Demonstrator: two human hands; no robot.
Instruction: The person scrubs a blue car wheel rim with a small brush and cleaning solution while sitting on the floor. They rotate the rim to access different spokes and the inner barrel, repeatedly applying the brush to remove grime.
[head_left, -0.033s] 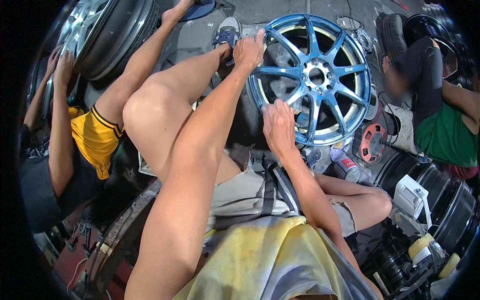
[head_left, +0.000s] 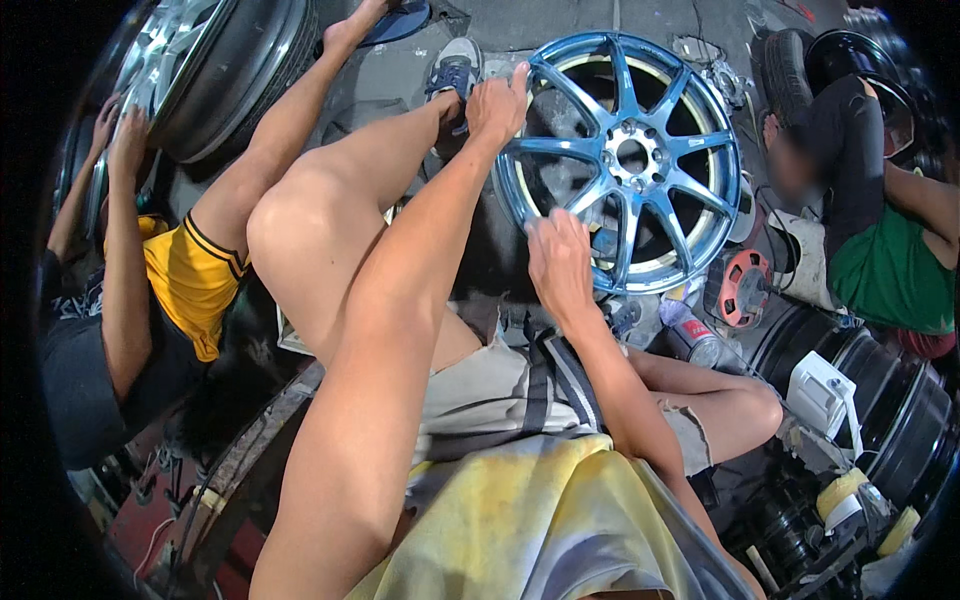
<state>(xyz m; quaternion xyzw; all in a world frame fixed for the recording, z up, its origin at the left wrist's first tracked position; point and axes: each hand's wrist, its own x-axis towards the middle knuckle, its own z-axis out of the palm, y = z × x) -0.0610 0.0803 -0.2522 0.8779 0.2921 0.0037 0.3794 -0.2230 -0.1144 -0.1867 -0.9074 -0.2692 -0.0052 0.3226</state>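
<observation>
A blue and silver multi-spoke wheel rim [head_left: 632, 180] stands in front of me, its face toward me. At its upper left edge my left hand [head_left: 497, 105] is closed on the outer lip, with a finger or thumb lying along it. My right hand [head_left: 560, 255] is at the lower left edge of the same rim, fingers curled against the lip. Motion smears those fingertips, and whatever may be under them is hidden.
On the left, a person in yellow shorts [head_left: 190, 280] handles another wheel [head_left: 215, 95]. A person in a green top [head_left: 895, 270] sits at right. Near my right knee are a can [head_left: 695, 340], a red and black round device [head_left: 745, 287], a white box [head_left: 822, 390] and black rims [head_left: 890, 400].
The blue rim has shifted very slightly downward. My right fingers have moved a little along its edge, while my left hand keeps its grip.
</observation>
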